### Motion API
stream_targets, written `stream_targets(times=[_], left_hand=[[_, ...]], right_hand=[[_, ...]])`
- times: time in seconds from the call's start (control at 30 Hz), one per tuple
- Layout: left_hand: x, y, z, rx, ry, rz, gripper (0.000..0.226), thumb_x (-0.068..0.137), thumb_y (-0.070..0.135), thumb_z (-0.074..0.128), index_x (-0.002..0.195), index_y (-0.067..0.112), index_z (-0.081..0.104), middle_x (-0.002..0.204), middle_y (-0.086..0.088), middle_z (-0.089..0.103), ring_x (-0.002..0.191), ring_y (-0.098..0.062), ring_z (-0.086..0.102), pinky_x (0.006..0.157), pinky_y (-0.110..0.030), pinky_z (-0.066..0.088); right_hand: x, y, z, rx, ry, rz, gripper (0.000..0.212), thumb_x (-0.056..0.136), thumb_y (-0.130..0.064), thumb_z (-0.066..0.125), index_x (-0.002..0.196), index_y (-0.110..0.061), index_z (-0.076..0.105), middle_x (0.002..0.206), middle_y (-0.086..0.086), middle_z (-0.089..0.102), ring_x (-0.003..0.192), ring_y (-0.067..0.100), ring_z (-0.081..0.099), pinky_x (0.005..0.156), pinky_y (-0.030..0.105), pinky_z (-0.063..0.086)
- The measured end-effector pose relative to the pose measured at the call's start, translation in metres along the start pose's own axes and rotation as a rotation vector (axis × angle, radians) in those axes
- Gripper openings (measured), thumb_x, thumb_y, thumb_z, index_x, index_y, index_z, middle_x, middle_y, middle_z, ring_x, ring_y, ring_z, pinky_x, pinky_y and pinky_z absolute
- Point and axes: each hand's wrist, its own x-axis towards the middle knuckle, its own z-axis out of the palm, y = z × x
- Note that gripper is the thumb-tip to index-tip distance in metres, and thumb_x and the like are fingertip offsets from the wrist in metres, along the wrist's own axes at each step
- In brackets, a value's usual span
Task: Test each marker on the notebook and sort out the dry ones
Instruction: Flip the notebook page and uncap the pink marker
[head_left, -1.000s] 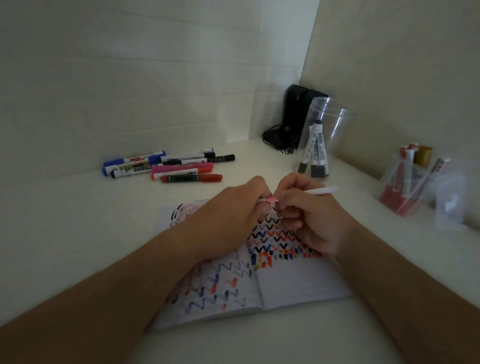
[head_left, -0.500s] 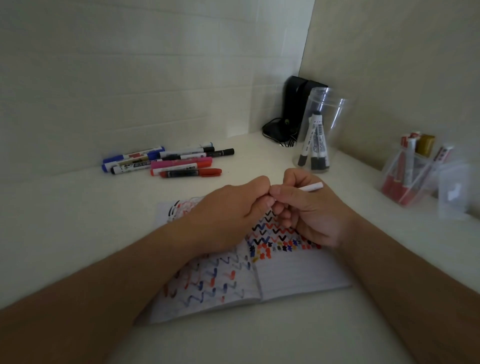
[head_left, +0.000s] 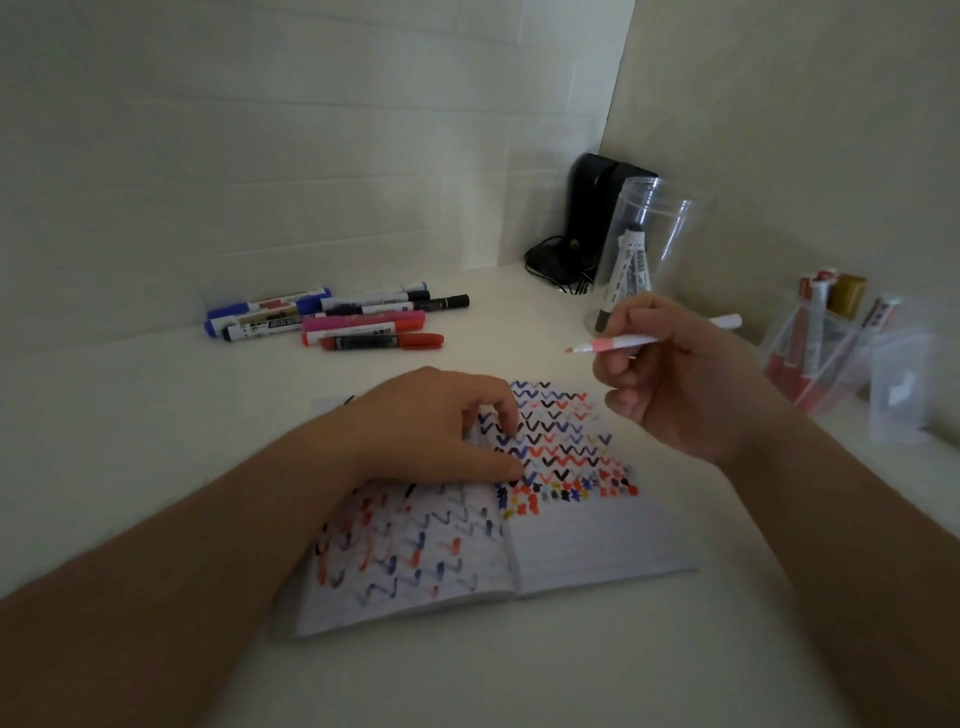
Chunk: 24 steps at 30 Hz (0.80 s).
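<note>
Right hand (head_left: 685, 384) pinches pink marker (head_left: 613, 344); left hand (head_left: 441, 426), fingers curled, seemingly presses notebook (head_left: 587, 540).

A dim corner where two pale walls (head_left: 311, 130) meet; the left one shows faint horizontal seams. A white tabletop (head_left: 130, 426) runs up against both. A black box (head_left: 592, 208) with a cable (head_left: 545, 260) sits deep in the corner.
</note>
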Motion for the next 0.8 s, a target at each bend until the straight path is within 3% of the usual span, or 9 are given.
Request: stream_targets(times=[0.17, 0.27, 0.43, 0.53, 0.6, 0.8], left_hand=[[0.002, 0.011, 0.006, 0.023, 0.026, -0.048, 0.035, 0.073, 0.070, 0.078, 0.097, 0.049, 0.064, 0.088, 0.024, 0.052, 0.081, 0.001, 0.053, 0.067, -0.026, 0.040], [0.005, 0.013, 0.009, 0.055, 0.034, -0.082, 0.039, 0.070, 0.072, 0.079, 0.098, 0.049, 0.064, 0.093, 0.028, 0.048, 0.085, 0.004, 0.050, 0.068, -0.024, 0.039], [0.008, 0.015, 0.009, 0.062, 0.036, -0.109, 0.040, 0.067, 0.072, 0.081, 0.095, 0.049, 0.065, 0.091, 0.025, 0.048, 0.081, 0.002, 0.051, 0.067, -0.026, 0.039], [0.010, 0.014, 0.009, 0.093, 0.036, -0.108, 0.042, 0.066, 0.073, 0.080, 0.096, 0.049, 0.064, 0.093, 0.027, 0.047, 0.085, 0.004, 0.049, 0.073, -0.028, 0.041], [0.011, 0.014, 0.010, 0.108, 0.028, -0.112, 0.043, 0.066, 0.074, 0.079, 0.097, 0.049, 0.064, 0.095, 0.028, 0.046, 0.087, 0.005, 0.048, 0.077, -0.030, 0.042], [0.010, 0.015, 0.010, 0.113, 0.025, -0.109, 0.042, 0.068, 0.073, 0.079, 0.099, 0.048, 0.064, 0.094, 0.026, 0.047, 0.086, 0.004, 0.049, 0.071, -0.027, 0.041]], right_hand=[[-0.020, 0.010, 0.001, -0.282, -0.103, 0.129, 0.016, 0.078, -0.007, 0.076, 0.071, -0.008, 0.062, 0.058, 0.009, 0.049, 0.048, 0.014, 0.039, 0.040, 0.020, 0.030], [-0.034, 0.033, 0.010, -0.457, 0.004, 0.075, 0.021, 0.076, -0.001, 0.074, 0.069, -0.010, 0.056, 0.053, 0.009, 0.045, 0.044, 0.017, 0.036, 0.044, 0.022, 0.031], [-0.041, 0.040, 0.026, -0.792, 0.167, -0.060, 0.027, 0.078, -0.008, 0.078, 0.067, -0.002, 0.055, 0.061, 0.025, 0.059, 0.053, 0.024, 0.049, 0.052, 0.039, 0.039], [-0.044, 0.040, 0.030, -0.833, 0.133, -0.020, 0.031, 0.074, -0.017, 0.075, 0.067, 0.002, 0.051, 0.064, 0.030, 0.057, 0.053, 0.024, 0.049, 0.052, 0.040, 0.039], [-0.044, 0.043, 0.029, -0.846, 0.131, 0.012, 0.031, 0.077, -0.012, 0.076, 0.068, 0.003, 0.050, 0.065, 0.031, 0.057, 0.053, 0.024, 0.050, 0.053, 0.041, 0.040], [-0.041, 0.044, 0.028, -0.844, 0.134, 0.027, 0.030, 0.082, -0.008, 0.079, 0.069, 0.003, 0.055, 0.061, 0.022, 0.067, 0.053, 0.030, 0.059, 0.053, 0.044, 0.048]])
